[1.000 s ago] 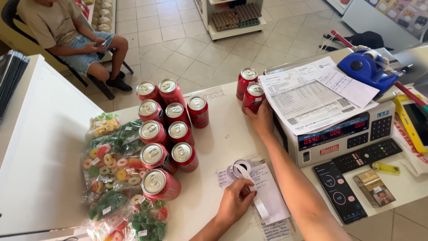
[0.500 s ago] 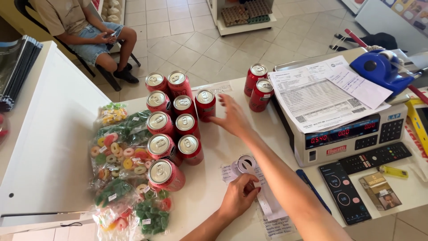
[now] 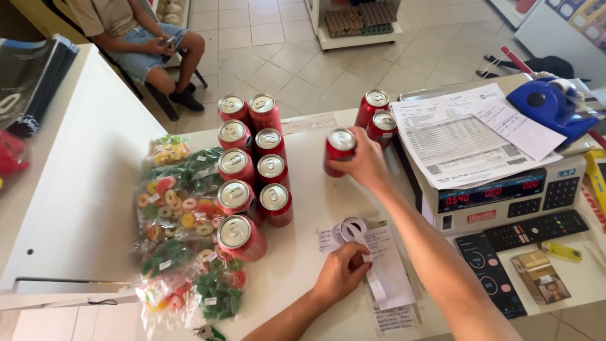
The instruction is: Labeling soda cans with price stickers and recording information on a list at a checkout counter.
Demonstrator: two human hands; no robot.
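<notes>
Glossy red metal can [image 3: 339, 151], silvery lid, in right hand [image 3: 366, 163]. Thin matt white paper roll [image 3: 353, 228] under left hand [image 3: 341, 273]. Smooth white laminate counter [image 3: 309, 208]. Clear shiny plastic candy bags [image 3: 177, 208]. Matt printed paper sheets [image 3: 467, 136] over grey plastic scale [image 3: 505, 199]. Glossy blue plastic tape dispenser [image 3: 548, 107].

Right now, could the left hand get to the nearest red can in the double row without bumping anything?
Probably yes. The left hand rests on a paper strip, and the counter between it and the nearest red can looks bare; it would have to release the strip first.
</notes>
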